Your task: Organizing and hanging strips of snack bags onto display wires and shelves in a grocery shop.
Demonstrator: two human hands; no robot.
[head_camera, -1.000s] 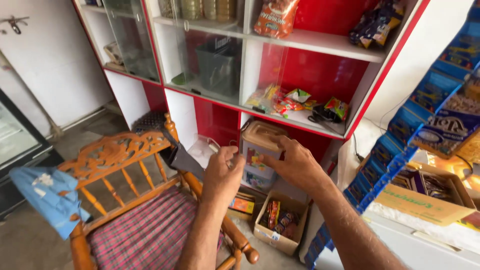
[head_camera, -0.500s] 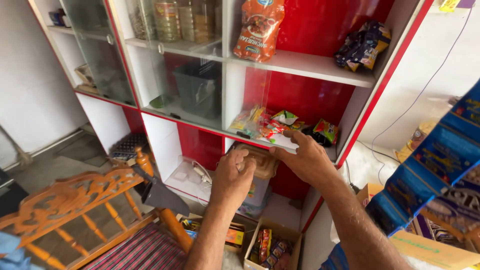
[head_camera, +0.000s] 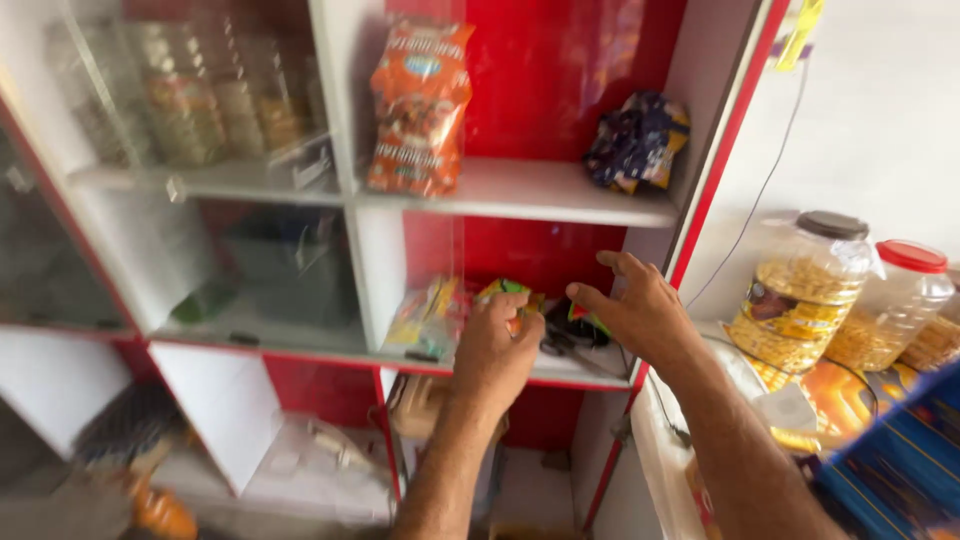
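Both hands reached into the red shelf unit [head_camera: 700, 190]. The left hand [head_camera: 495, 350] gripped a small bright snack packet [head_camera: 505, 292] above the middle shelf, among other packets. Beside it, the right hand [head_camera: 640, 310] hovered, fingers spread wide, empty.

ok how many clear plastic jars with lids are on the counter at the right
2. A jar with a dark lid stands nearest the red cabinet frame; a jar with a red lid stands just right of it, touching or nearly so. Others may be hidden beyond the frame edge.
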